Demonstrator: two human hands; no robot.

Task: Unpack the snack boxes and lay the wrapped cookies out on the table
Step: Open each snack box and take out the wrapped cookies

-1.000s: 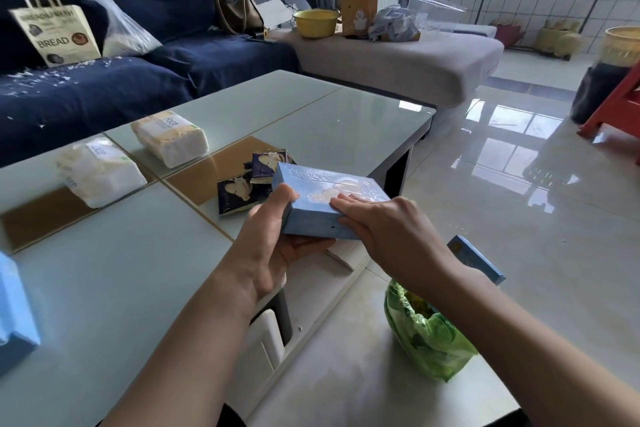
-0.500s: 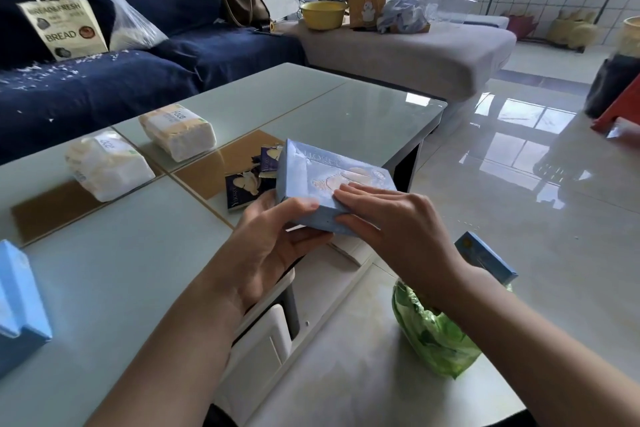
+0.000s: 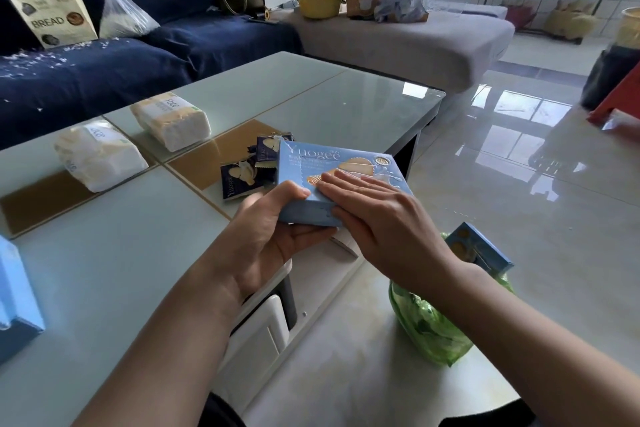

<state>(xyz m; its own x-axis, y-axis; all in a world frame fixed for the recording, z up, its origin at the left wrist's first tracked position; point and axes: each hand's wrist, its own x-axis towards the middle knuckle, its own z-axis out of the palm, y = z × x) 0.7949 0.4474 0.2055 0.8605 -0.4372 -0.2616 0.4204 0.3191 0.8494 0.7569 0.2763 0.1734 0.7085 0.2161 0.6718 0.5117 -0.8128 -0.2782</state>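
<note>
A light blue snack box is held just above the near edge of the glass coffee table. My left hand grips its near left corner from below, thumb on top. My right hand lies flat across the lid with fingers stretched out. Behind the box, a few dark wrapped cookies lie on the table. A second blue box sticks out of a green plastic bag on the floor to my right. Another blue box sits at the table's left edge.
Two white tissue packs lie on the table's left half. A dark blue sofa with a paper bread bag stands behind. A grey ottoman carries a yellow bowl. Glossy tile floor lies to the right.
The box has been tilted up and raised slightly, its printed lid now facing me. My right hand has slid flatter over the lid. The left grip is unchanged.
</note>
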